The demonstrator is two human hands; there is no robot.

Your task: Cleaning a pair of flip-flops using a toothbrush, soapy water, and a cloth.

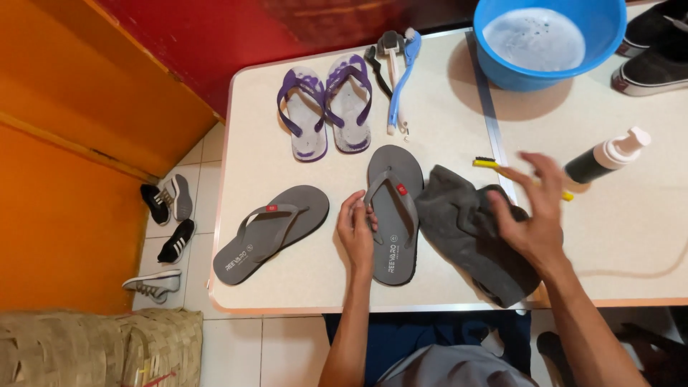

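Observation:
Two grey flip-flops lie on the white table [287, 287]. My left hand [357, 233] pinches the strap and left edge of the upright grey flip-flop [393, 229]. The other grey flip-flop [269, 233] lies slanted to its left, untouched. To the right, a dark grey cloth [459, 226] is crumpled beside the held flip-flop. My right hand [534, 215] hovers with fingers spread over the cloth's right end, close to a yellow-handled brush [502, 170]. The hand is blurred and holds nothing that I can see.
A purple-and-white pair of flip-flops [326, 107] lies at the back, with brushes [395, 68] beside it. A blue basin [548, 39] of soapy water, a pump bottle [605, 156] and black shoes [656, 54] stand at the right. Sneakers [168, 215] lie on the floor at left.

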